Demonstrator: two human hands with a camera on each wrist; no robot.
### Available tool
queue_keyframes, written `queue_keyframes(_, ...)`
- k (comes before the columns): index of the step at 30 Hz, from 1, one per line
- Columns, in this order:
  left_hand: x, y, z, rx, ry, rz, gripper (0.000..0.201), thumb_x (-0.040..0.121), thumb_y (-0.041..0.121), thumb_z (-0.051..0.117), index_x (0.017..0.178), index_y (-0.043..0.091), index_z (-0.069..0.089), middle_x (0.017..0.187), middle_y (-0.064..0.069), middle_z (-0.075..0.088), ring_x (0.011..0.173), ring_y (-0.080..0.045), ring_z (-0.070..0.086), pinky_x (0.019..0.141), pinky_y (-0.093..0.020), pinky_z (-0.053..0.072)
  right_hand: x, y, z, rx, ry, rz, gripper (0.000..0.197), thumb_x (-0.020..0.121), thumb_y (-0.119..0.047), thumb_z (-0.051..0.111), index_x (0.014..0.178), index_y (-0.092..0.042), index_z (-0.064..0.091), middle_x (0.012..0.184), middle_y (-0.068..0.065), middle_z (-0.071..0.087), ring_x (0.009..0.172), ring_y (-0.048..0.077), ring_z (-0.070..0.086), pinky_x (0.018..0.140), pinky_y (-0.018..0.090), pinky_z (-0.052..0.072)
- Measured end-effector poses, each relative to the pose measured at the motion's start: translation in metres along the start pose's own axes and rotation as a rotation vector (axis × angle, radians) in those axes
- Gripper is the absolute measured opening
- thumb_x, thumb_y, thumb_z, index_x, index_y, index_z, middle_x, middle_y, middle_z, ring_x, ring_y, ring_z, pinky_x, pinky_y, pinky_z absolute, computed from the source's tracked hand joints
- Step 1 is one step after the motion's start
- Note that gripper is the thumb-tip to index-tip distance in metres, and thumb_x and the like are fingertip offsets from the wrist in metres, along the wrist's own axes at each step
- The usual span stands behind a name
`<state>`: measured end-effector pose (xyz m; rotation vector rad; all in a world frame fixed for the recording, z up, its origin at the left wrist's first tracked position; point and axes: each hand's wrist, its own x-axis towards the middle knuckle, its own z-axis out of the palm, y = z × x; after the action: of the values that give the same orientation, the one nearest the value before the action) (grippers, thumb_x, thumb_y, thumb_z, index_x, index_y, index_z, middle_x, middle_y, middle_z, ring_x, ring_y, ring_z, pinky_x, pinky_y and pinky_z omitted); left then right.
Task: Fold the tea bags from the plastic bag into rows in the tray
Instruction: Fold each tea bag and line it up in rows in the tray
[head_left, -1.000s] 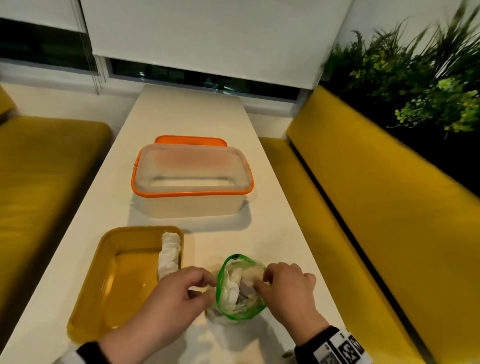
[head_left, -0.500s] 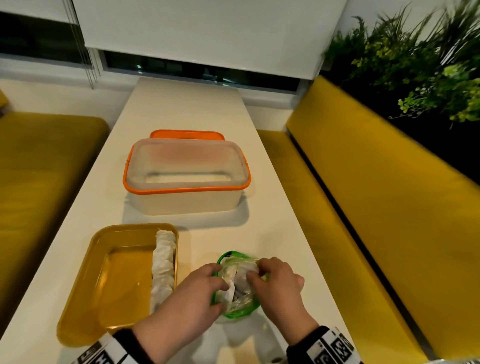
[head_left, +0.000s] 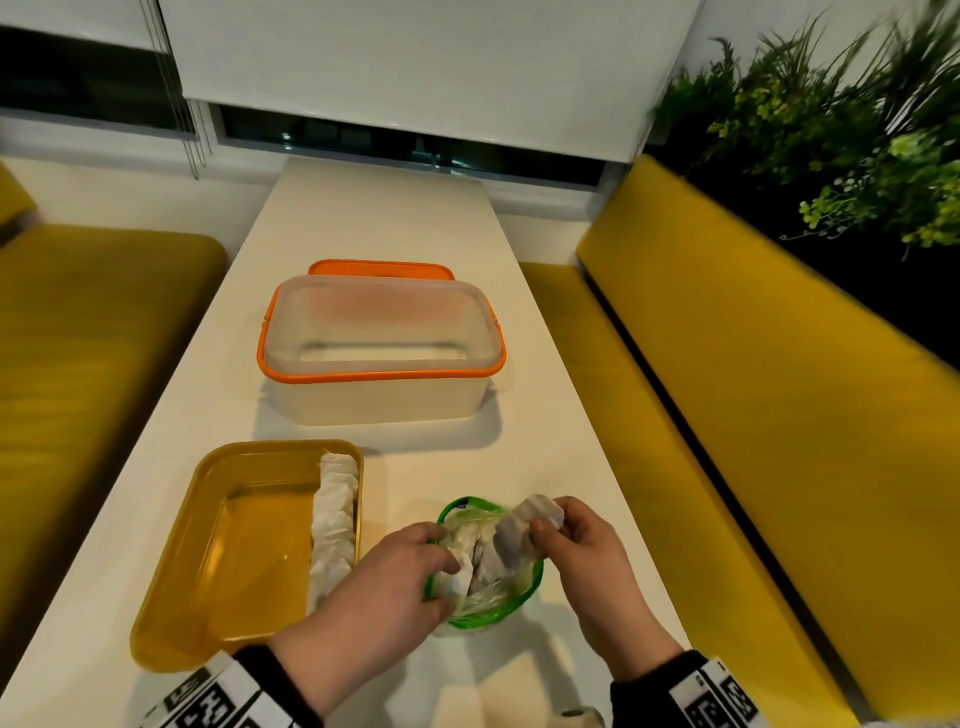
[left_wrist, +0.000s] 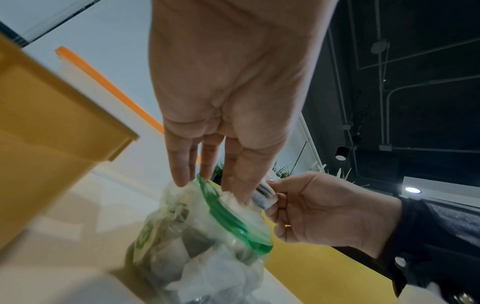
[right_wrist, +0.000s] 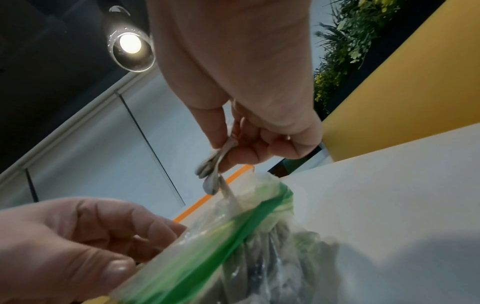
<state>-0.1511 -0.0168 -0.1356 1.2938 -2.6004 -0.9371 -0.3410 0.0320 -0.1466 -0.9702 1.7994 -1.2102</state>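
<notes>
A clear plastic bag (head_left: 488, 587) with a green zip rim stands open on the white table, full of tea bags. My left hand (head_left: 395, 582) grips the bag's left rim (right_wrist: 197, 244), thumb and fingers pinching the plastic. My right hand (head_left: 576, 545) pinches a grey-white tea bag (head_left: 524, 530) and holds it just above the bag's mouth; the right wrist view shows that tea bag (right_wrist: 215, 164) between thumb and forefinger. The yellow tray (head_left: 208, 561) lies to the left, with one row of folded tea bags (head_left: 335, 519) along its right wall.
A frosted box with an orange rim (head_left: 379, 343) stands behind the tray, its orange lid (head_left: 379, 269) flat behind it. Yellow benches (head_left: 753, 415) flank the narrow table. Green plants (head_left: 831, 130) fill the right rear.
My right hand has lifted a tea bag up out of the plastic bag. My left hand keeps its hold on the bag's rim.
</notes>
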Motion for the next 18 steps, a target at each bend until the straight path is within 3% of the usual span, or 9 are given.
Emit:
queue_keyframes(2, -0.001, 0.001, -0.002, 0.001, 0.000, -0.004, 0.038, 0.085, 0.032, 0.062, 0.123, 0.028, 0.059, 0.146, 0.011, 0.036, 0.131, -0.009, 0.038, 0.104, -0.012, 0.024, -0.001, -0.002, -0.005, 0.066, -0.009, -0.007, 0.007, 0.087, -0.001, 0.058, 0.084, -0.004, 0.063, 0.068, 0.008, 0.063, 0.064, 0.011, 0.056, 0.060, 0.019, 0.043)
queue_keyframes(4, -0.004, 0.001, -0.006, -0.002, -0.003, -0.014, 0.038, 0.086, 0.033, 0.061, 0.124, 0.028, 0.059, 0.144, 0.010, 0.038, 0.130, -0.009, 0.040, 0.103, -0.013, 0.026, -0.003, -0.007, -0.008, 0.133, -0.029, -0.016, 0.011, 0.088, 0.006, 0.054, 0.087, -0.001, 0.062, 0.069, 0.004, 0.063, 0.058, 0.006, 0.055, 0.053, 0.012, 0.041)
queue_keyframes(9, -0.008, 0.002, -0.015, -0.038, -0.036, -0.020, 0.043, 0.088, 0.048, 0.054, 0.127, 0.029, 0.055, 0.137, 0.010, 0.047, 0.123, -0.009, 0.046, 0.101, -0.017, 0.033, -0.008, -0.021, -0.008, 0.253, -0.083, -0.020, 0.012, 0.089, 0.003, 0.053, 0.089, -0.004, 0.063, 0.072, 0.005, 0.063, 0.060, 0.009, 0.053, 0.059, 0.025, 0.037)
queue_keyframes(13, -0.007, 0.007, -0.031, -0.425, 0.138, -0.084, 0.051, 0.080, 0.058, 0.055, 0.126, 0.036, 0.050, 0.116, 0.013, 0.062, 0.107, -0.004, 0.057, 0.092, -0.021, 0.047, -0.012, -0.038, 0.006, 0.251, -0.134, -0.046, 0.012, 0.089, 0.004, 0.054, 0.087, -0.004, 0.063, 0.076, 0.011, 0.063, 0.067, 0.019, 0.054, 0.066, 0.035, 0.040)
queue_keyframes(15, -0.005, 0.010, -0.040, -0.603, 0.159, -0.065, 0.056, 0.074, 0.063, 0.061, 0.123, 0.037, 0.053, 0.110, 0.013, 0.065, 0.104, -0.003, 0.060, 0.092, -0.025, 0.050, -0.012, -0.048, 0.015, 0.230, -0.161, -0.069, 0.011, 0.088, 0.003, 0.056, 0.089, -0.005, 0.064, 0.080, 0.014, 0.065, 0.073, 0.025, 0.057, 0.071, 0.040, 0.043)
queue_keyframes(18, -0.008, 0.012, -0.053, -0.812, 0.142, -0.072, 0.028, 0.085, 0.033, 0.065, 0.113, 0.028, 0.060, 0.104, 0.006, 0.069, 0.098, -0.011, 0.066, 0.087, -0.035, 0.056, -0.014, -0.067, 0.029, 0.218, -0.222, -0.108, 0.012, 0.087, 0.004, 0.055, 0.091, -0.005, 0.063, 0.081, 0.014, 0.067, 0.074, 0.024, 0.061, 0.070, 0.036, 0.048)
